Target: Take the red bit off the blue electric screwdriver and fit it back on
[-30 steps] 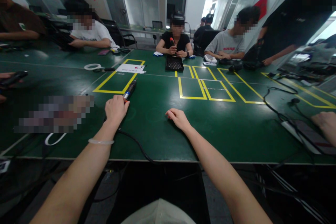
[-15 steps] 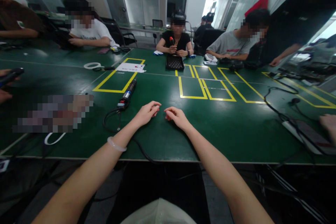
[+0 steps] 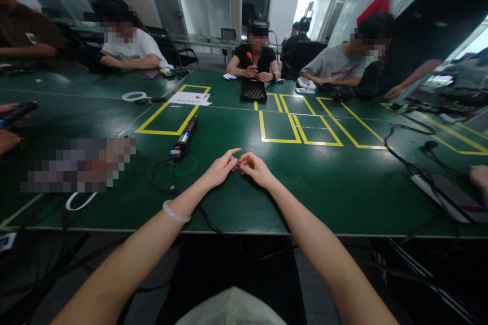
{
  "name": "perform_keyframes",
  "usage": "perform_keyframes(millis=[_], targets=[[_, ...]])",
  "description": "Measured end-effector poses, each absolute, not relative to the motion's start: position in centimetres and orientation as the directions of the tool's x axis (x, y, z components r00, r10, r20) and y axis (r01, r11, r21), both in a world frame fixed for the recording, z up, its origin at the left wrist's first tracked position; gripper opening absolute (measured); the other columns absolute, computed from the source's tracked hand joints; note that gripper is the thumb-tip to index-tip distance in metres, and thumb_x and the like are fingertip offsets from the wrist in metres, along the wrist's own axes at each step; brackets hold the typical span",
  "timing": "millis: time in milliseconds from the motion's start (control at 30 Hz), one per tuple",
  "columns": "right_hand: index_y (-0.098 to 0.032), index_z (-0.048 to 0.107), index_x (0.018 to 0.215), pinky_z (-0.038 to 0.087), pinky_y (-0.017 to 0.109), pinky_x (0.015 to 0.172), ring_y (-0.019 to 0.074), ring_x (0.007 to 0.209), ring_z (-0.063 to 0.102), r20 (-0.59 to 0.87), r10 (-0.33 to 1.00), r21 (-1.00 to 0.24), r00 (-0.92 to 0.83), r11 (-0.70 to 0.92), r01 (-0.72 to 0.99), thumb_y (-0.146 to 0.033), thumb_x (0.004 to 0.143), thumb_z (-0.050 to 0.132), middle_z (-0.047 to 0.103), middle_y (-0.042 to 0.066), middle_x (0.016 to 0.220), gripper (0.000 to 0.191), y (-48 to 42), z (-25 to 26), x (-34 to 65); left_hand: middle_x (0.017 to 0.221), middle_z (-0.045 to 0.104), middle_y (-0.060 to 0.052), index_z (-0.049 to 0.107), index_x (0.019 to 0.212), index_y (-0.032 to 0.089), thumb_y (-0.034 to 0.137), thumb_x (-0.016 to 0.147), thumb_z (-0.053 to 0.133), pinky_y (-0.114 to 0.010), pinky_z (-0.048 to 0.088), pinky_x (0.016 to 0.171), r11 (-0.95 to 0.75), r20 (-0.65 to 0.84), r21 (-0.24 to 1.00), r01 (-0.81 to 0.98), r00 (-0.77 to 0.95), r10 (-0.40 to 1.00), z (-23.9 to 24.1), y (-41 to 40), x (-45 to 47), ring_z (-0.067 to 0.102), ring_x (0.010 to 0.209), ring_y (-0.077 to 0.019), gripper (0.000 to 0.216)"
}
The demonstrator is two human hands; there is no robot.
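Note:
My left hand [image 3: 220, 168] and my right hand [image 3: 256, 167] meet at the middle of the green table [image 3: 328, 183], fingertips touching. The right hand's fingers are curled into a loose pinch. The left hand's fingers reach into that pinch, its index finger raised. What sits between the fingertips is too small to make out. A black and blue electric screwdriver [image 3: 185, 136] lies on the table to the left of my left hand, apart from it. Its black cable [image 3: 162, 175] loops toward the table's front edge.
Yellow tape rectangles [image 3: 280, 127] mark the table ahead. A black tray [image 3: 253, 92] stands before a seated person opposite. Other people sit around the table. A white ring [image 3: 134, 96], papers [image 3: 189, 98], and a power strip with cables [image 3: 438, 188] lie at right.
My left hand let go of the screwdriver, which now lies on the table, and moved right to meet the right hand's fingertips. The right hand barely moved.

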State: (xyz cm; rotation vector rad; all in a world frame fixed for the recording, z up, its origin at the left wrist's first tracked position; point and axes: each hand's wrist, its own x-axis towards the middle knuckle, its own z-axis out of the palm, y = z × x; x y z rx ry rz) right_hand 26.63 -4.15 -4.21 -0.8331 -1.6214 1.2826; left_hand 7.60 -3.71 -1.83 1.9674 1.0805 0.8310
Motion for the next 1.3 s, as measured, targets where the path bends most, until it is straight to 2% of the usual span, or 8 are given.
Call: perform_keyframes(millis=[300, 533, 667, 733, 833, 967, 1067, 1300], targets=[[-0.020, 0.057, 0.102, 0.048, 0.025, 0.067, 0.0117, 0.067, 0.058, 0.239, 0.911, -0.938, -0.337, 0.307, 0.164, -0.031, 0.088, 0.060, 0.062, -0.002, 0.081, 0.018, -4.3, -4.2, 26.8, 0.110, 0.063, -0.007, 0.044, 0.144, 0.017, 0.035, 0.093, 0.048, -0.033, 0.050, 0.087, -0.481, 0.274, 0.762, 0.435, 0.456, 0.847, -1.4, -4.2, 7.6, 0.062, 0.095, -0.0171, 0.054], [-0.019, 0.059, 0.097, 0.046, 0.027, 0.069, 0.0129, 0.070, 0.057, 0.258, 0.911, -0.901, -0.321, 0.347, 0.260, -0.027, 0.084, 0.063, 0.064, 0.000, 0.082, 0.016, -4.5, -3.8, 26.9, 0.106, 0.069, -0.004, 0.042, 0.146, 0.020, 0.036, 0.092, 0.053, -0.033, 0.052, 0.090, -0.492, 0.262, 0.752, 0.440, 0.486, 0.834, -1.0, -4.2, 7.2, 0.067, 0.095, -0.0165, 0.057], [-0.019, 0.060, 0.098, 0.044, 0.026, 0.068, 0.0125, 0.069, 0.055, 0.268, 0.916, -0.908, -0.298, 0.343, 0.239, -0.027, 0.085, 0.061, 0.062, -0.001, 0.082, 0.016, -4.6, -3.7, 27.0, 0.117, 0.068, -0.007, 0.053, 0.137, 0.020, 0.040, 0.095, 0.049, -0.039, 0.048, 0.101, -0.490, 0.343, 0.606, 0.626, 0.350, 0.872, -0.1, -2.9, 5.1, 0.065, 0.107, -0.0205, 0.047], [-0.019, 0.060, 0.099, 0.044, 0.026, 0.067, 0.0124, 0.068, 0.054, 0.276, 0.913, -0.908, -0.299, 0.351, 0.231, -0.027, 0.085, 0.061, 0.061, -0.001, 0.082, 0.016, -4.6, -3.6, 27.0, 0.128, 0.064, -0.011, 0.057, 0.132, 0.018, 0.039, 0.095, 0.048, -0.043, 0.043, 0.107, -0.400, 0.409, 0.476, 0.783, 0.205, 0.889, 0.3, -1.9, 3.1, 0.059, 0.118, -0.0250, 0.043], [-0.019, 0.062, 0.099, 0.043, 0.026, 0.067, 0.0121, 0.068, 0.052, 0.295, 0.903, -0.889, -0.312, 0.379, 0.257, -0.027, 0.084, 0.063, 0.061, 0.000, 0.085, 0.017, -4.6, -3.6, 27.0, 0.143, 0.053, -0.017, 0.055, 0.135, 0.015, 0.040, 0.092, 0.053, -0.050, 0.037, 0.111, -0.119, 0.427, 0.297, 0.947, -0.020, 0.904, 0.7, -0.8, -0.5, 0.050, 0.130, -0.0334, 0.049], [-0.018, 0.063, 0.097, 0.044, 0.027, 0.071, 0.0119, 0.071, 0.053, 0.330, 0.898, -0.860, -0.291, 0.413, 0.300, -0.025, 0.083, 0.065, 0.061, 0.001, 0.091, 0.016, -4.5, -3.5, 27.1, 0.140, 0.052, -0.023, 0.048, 0.137, 0.009, 0.048, 0.090, 0.057, -0.055, 0.046, 0.098, 0.138, 0.199, 0.213, 0.967, -0.181, 0.963, 1.1, -0.2, -4.1, 0.054, 0.121, -0.0392, 0.062], [-0.019, 0.063, 0.097, 0.044, 0.027, 0.071, 0.0122, 0.069, 0.053, 0.293, 0.912, -0.876, -0.286, 0.376, 0.302, -0.027, 0.083, 0.064, 0.063, 0.000, 0.087, 0.016, -4.5, -3.5, 27.1, 0.135, 0.054, -0.021, 0.051, 0.134, 0.013, 0.048, 0.089, 0.056, -0.052, 0.052, 0.086, 0.184, 0.030, 0.213, 0.959, -0.195, 0.980, 1.4, 0.2, -4.8, 0.059, 0.113, -0.0382, 0.057], [-0.019, 0.062, 0.100, 0.043, 0.026, 0.067, 0.0124, 0.068, 0.053, 0.283, 0.914, -0.897, -0.290, 0.359, 0.259, -0.028, 0.083, 0.064, 0.065, 0.001, 0.088, 0.020, -4.5, -3.7, 27.0, 0.122, 0.058, -0.020, 0.055, 0.129, 0.015, 0.048, 0.083, 0.059, -0.044, 0.054, 0.082, 0.114, 0.101, 0.102, 0.988, -0.125, 0.987, 1.5, -0.5, -1.7, 0.062, 0.108, -0.0359, 0.057]])
